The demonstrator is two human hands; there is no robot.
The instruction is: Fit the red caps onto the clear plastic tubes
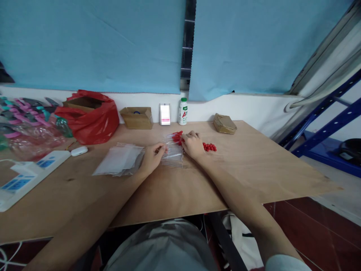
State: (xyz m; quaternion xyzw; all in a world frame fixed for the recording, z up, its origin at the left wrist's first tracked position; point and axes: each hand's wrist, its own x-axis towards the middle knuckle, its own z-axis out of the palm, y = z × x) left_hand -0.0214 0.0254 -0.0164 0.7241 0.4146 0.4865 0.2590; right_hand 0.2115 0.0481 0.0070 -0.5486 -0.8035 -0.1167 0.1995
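Thin clear plastic tubes [172, 159] lie side by side in a pile between my hands. Several pieces with red ends [177, 136] rest at the pile's far side. My left hand [152, 158] is at the pile's left edge, thumb and fingers pinched together; what is between the fingertips is too small to tell. My right hand [192, 145] reaches over the pile's right side with curled fingers, its fingertips near the red ends and partly hidden. Small round red pieces [210, 147] sit in a cluster just right of that hand. Clear plastic bags [120, 160] are stacked left of my left hand.
Along the wall stand a red plastic bag [98, 122] with a box in it, a cardboard box [137, 118], a phone-like screen [165, 114], a white bottle [183, 113] and a brown packet [225, 124]. A power strip [31, 180] and spray bottles [31, 131] occupy the left.
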